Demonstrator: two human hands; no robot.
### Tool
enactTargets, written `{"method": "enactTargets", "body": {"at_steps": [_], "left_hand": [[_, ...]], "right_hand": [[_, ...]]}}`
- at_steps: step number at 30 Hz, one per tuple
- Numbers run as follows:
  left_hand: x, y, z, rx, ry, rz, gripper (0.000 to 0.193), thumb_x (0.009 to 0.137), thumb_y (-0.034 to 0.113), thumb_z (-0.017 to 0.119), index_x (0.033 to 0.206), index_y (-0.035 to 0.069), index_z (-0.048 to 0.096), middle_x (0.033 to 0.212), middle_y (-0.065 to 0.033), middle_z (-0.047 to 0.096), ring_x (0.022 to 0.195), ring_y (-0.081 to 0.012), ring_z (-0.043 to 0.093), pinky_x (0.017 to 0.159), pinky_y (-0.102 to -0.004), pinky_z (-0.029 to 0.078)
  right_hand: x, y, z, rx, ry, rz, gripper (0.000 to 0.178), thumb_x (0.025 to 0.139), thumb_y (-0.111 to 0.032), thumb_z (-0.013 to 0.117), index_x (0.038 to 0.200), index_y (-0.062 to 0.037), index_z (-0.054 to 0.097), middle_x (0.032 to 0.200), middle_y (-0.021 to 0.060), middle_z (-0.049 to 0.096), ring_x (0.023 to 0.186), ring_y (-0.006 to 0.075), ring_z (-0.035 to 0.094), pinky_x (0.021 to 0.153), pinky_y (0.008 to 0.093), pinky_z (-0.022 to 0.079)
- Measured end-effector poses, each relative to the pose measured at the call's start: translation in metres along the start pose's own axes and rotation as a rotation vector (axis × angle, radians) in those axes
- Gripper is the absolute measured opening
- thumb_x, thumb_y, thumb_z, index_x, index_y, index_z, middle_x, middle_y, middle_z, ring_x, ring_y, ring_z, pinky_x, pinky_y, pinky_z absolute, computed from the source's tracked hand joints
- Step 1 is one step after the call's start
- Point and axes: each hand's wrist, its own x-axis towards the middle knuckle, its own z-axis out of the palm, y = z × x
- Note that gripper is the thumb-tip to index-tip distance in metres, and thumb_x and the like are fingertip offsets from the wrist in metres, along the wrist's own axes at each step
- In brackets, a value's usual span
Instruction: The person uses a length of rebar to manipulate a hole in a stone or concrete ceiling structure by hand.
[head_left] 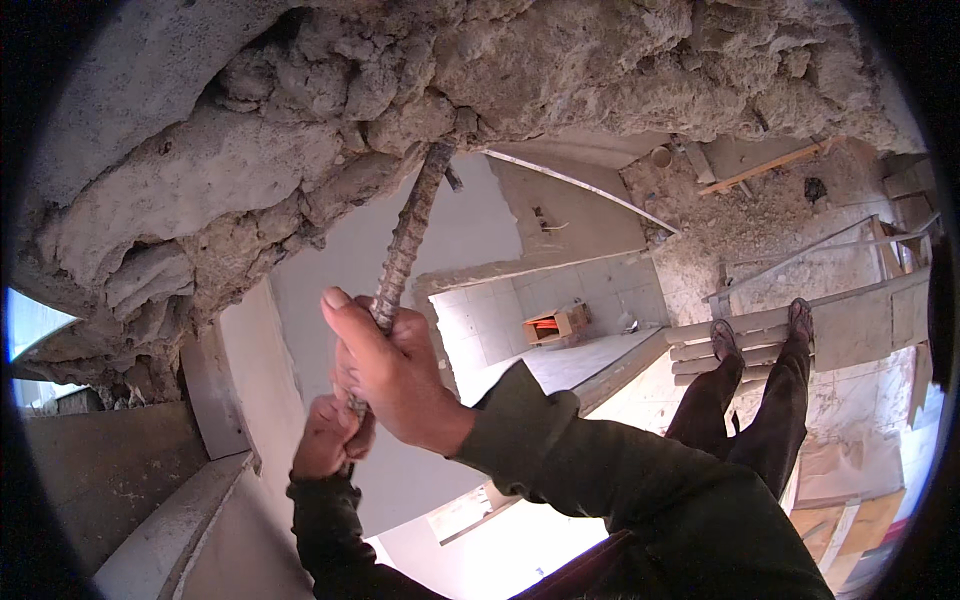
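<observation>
Being clamped by the fingers of the right hand [400, 382] nearer the broken masonry [560, 75], and of the left hand [325, 438] farther off, the ribbed rod [407, 242] was presumably steadied.

1 ribbed bar [403, 250], looks like rebar: long, grey-brown, grimy, uneven surface, ridges clear along upper run. Straight overall. Tilted in view, upper end leaning right, lower end left. Gripped at 2 spots: right hand [395, 370] around the middle, left hand [335, 437] just below it. Short length shows between the 2 grips, dark stub below the lower. Upper end darker, at the broken masonry edge [425, 118]; can't tell if touching or embedded. Small dark offshoot beside that end, attachment unclear.
</observation>
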Motion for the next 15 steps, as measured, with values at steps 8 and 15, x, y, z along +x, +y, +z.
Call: {"method": "enactTargets", "body": {"at_steps": [8, 15], "left_hand": [[-0.013, -0.001, 0.012, -0.012, -0.068, -0.056, 0.036, 0.085, 0.042, 0.056, 0.083, 0.006, 0.052, 0.054, 0.0037, 0.035, 0.041, -0.0039, 0.025, 0.037, -0.0204, 0.019], [-0.030, 0.000, 0.043, -0.019, 0.014, -0.098, 0.038, 0.085, 0.044, 0.056, 0.089, 0.006, 0.054, 0.053, 0.0039, 0.035, 0.041, -0.0045, 0.027, 0.037, -0.0210, 0.020]], "right_hand": [[-0.008, -0.007, 0.000, 0.025, -0.012, 0.097, 0.041, 0.091, -0.029, 0.049, 0.056, -0.0110, 0.035, 0.046, -0.0035, 0.033, 0.041, 0.0078, 0.035, 0.042, 0.0259, 0.031], [-0.016, -0.013, -0.003, 0.034, -0.031, 0.118, 0.041, 0.091, -0.029, 0.048, 0.056, -0.0104, 0.038, 0.043, -0.0053, 0.035, 0.036, 0.0044, 0.032, 0.034, 0.0243, 0.027]]}}
